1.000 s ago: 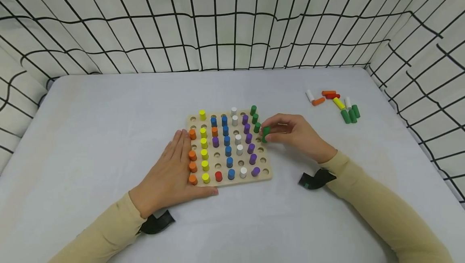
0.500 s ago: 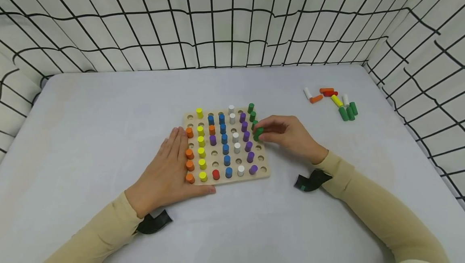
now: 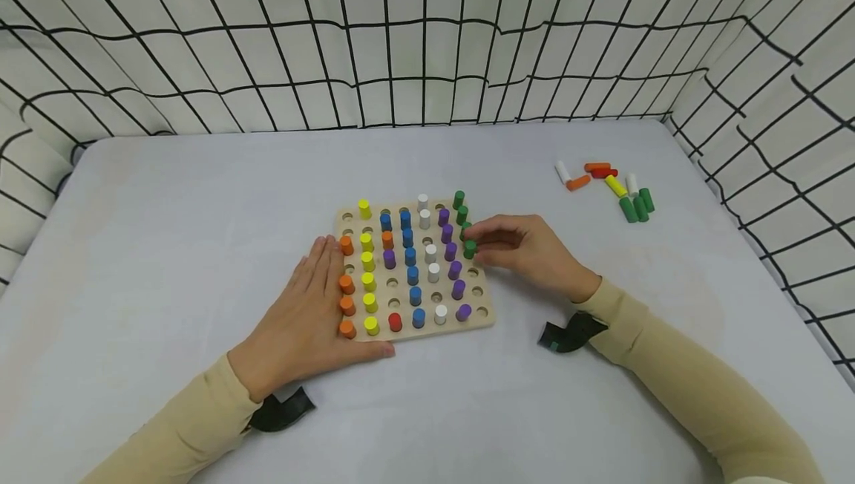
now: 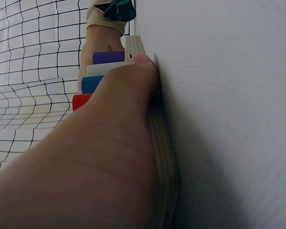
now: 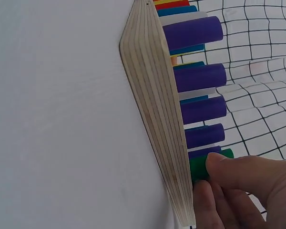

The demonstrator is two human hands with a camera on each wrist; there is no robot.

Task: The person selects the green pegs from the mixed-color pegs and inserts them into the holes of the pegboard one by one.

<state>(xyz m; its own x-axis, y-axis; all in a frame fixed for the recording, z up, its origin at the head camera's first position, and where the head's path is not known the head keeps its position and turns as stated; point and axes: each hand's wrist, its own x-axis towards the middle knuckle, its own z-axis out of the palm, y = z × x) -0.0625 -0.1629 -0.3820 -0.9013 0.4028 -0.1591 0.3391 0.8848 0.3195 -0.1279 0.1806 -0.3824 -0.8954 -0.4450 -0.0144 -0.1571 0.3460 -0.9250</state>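
Observation:
A square wooden pegboard [image 3: 484, 321] lies on the white cloth, its holes partly filled with coloured pegs in columns. My left hand [image 3: 300, 324] rests flat against its left side, fingers straight along the edge and thumb stretched along the front edge. At the right edge, my right hand [image 3: 529, 252] pinches a green peg [image 3: 470, 249] between thumb and fingers. In the right wrist view this green peg [image 5: 199, 168] stands against the board's top face, past a row of purple pegs [image 5: 200, 78]. Further green pegs [image 3: 459, 200] stand behind it in the same column.
Loose pegs lie at the back right: several green pegs [image 3: 639, 208], a yellow peg [image 3: 616, 186], a red peg [image 3: 604, 172], orange pegs [image 3: 578, 182] and white pegs [image 3: 562, 172]. A black wire grid [image 3: 401, 53] encloses the table's back and sides.
My right hand has brought the green peg left and down from beside the board onto its right column. My left hand stays against the board.

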